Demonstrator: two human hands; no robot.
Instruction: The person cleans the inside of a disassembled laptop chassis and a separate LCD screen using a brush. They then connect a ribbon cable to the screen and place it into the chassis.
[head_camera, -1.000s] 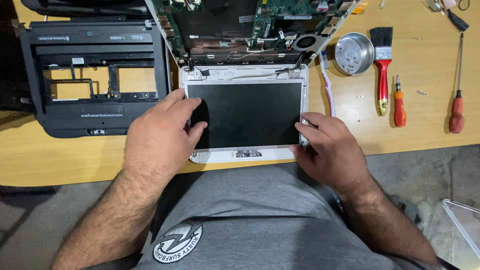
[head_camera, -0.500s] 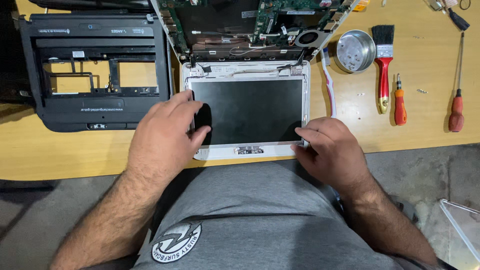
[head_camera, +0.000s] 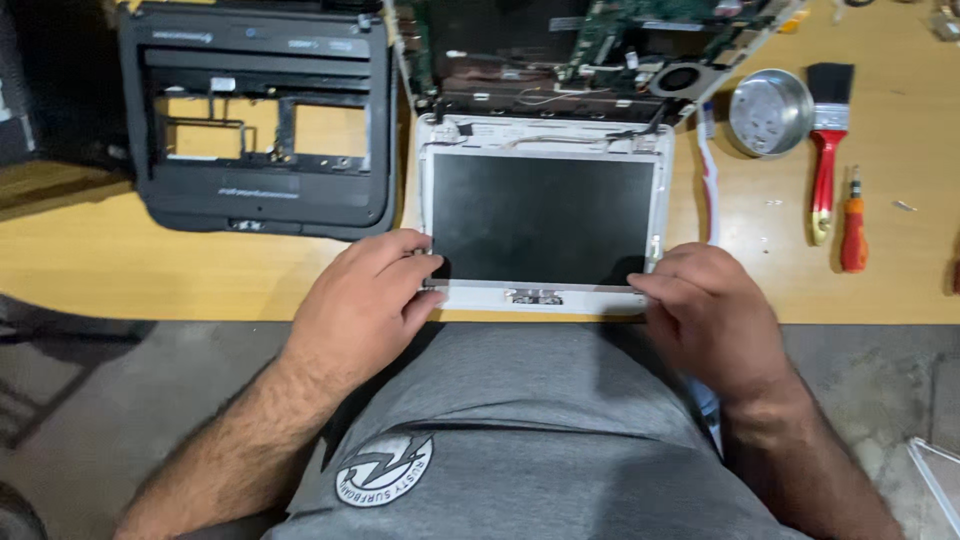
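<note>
Centrally, we found the laptop screen panel (head_camera: 543, 218) lying flat in its white lid shell (head_camera: 545, 296) at the near edge of the wooden workbench (head_camera: 150, 270). The left hand (head_camera: 362, 302) gripped the panel's lower left corner, fingers curled close together; the right hand (head_camera: 706, 312) pinched the lower right corner likewise. Behind the lid we noted the exposed laptop base (head_camera: 590, 45). A black palmrest frame (head_camera: 258, 115) lay to the left. To the right lay a round metal tin (head_camera: 770, 112), a red-handled brush (head_camera: 826, 150) and an orange screwdriver (head_camera: 853, 228).
</note>
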